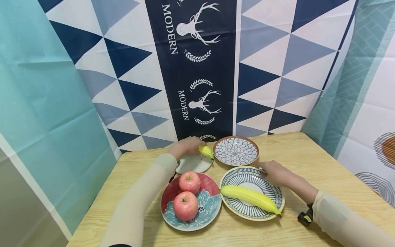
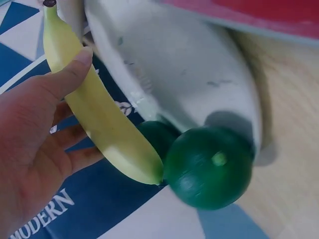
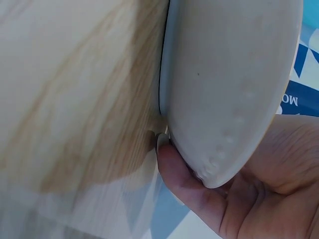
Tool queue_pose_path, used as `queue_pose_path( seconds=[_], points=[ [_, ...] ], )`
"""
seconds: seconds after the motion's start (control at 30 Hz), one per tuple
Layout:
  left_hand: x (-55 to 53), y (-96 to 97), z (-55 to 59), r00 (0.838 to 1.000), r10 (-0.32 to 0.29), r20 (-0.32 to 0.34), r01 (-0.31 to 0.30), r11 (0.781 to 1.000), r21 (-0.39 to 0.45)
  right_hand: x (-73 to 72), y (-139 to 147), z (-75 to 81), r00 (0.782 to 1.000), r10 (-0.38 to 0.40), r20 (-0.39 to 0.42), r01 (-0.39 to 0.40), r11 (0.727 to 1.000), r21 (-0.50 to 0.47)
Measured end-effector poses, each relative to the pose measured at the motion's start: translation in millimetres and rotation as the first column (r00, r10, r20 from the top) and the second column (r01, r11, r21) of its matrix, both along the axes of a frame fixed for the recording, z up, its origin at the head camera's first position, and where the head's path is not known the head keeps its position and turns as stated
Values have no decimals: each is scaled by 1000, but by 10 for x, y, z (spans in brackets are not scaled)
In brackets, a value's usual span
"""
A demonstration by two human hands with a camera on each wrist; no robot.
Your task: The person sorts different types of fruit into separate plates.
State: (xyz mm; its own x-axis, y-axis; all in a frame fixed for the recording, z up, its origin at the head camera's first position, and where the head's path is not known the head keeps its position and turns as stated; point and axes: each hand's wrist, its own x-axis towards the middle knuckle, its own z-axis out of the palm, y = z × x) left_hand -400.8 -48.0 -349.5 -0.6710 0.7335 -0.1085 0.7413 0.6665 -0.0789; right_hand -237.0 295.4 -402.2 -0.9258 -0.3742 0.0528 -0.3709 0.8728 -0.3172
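Observation:
At the back left, my left hand (image 1: 187, 146) grips a yellow banana (image 2: 102, 117) between thumb and fingers, above a white plate (image 1: 193, 164). Close by the banana's lower tip, the left wrist view shows a round green fruit (image 2: 208, 167) at the white plate's edge, with part of a second green one behind it. My right hand (image 1: 277, 173) pinches the far right rim of a striped plate (image 1: 229, 175); one finger shows against its pale underside (image 3: 224, 94). Across this striped plate lies another banana (image 1: 250, 196), its tip past the rim.
Front left stands a red and blue flowered plate (image 1: 210, 216) with two apples (image 1: 186, 206), beside the striped plate. A brown-rimmed plate with petal pattern (image 1: 237, 151) sits at the back of the wooden table (image 1: 308, 154). Patterned cloth (image 1: 197, 68) hangs behind.

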Motion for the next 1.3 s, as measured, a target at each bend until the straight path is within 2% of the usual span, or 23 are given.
queue_pose_path(
  seconds=[0.1, 0.2, 0.37, 0.47, 0.57, 0.67, 0.87, 1.0, 1.2, 1.3],
  points=[
    [18, 10, 79, 1000, -27, -5, 27, 1000, 14, 2, 7, 0, 1000, 3, -2, -3, 1000, -3],
    [76, 52, 170, 999, -48, 18, 47, 998, 38, 4, 11, 1, 1000, 6, -4, -6, 1000, -6],
    [260, 243, 323, 994, -100, 47, 99, 994, 40, 9, 19, 16, 1000, 5, -3, -5, 1000, -13],
    [390, 407, 361, 990, -138, 41, 138, 990, 10, 15, 23, 22, 1000, -5, 6, 5, 1000, -16],
    [526, 561, 360, 987, -157, 40, 158, 987, -21, 20, 22, 18, 1000, -1, 10, 1, 1000, -19],
    [659, 693, 346, 980, -200, 23, 201, 978, -50, 24, 12, 10, 1000, 4, 10, -4, 1000, -29],
    [891, 949, 328, 951, -310, -12, 307, 945, -113, 31, 6, 18, 1000, 2, 3, -2, 999, -51],
    [1014, 1095, 315, 941, -338, -32, 330, 933, -148, 26, 9, 20, 1000, 10, 2, -10, 999, -49],
    [1170, 1261, 279, 937, -349, -7, 344, 927, -146, 24, 18, 34, 1000, 24, -12, -24, 998, -53],
    [1230, 1322, 231, 928, -372, -1, 368, 918, -147, 27, 22, 25, 999, 37, -27, -39, 998, -53]
  ],
)
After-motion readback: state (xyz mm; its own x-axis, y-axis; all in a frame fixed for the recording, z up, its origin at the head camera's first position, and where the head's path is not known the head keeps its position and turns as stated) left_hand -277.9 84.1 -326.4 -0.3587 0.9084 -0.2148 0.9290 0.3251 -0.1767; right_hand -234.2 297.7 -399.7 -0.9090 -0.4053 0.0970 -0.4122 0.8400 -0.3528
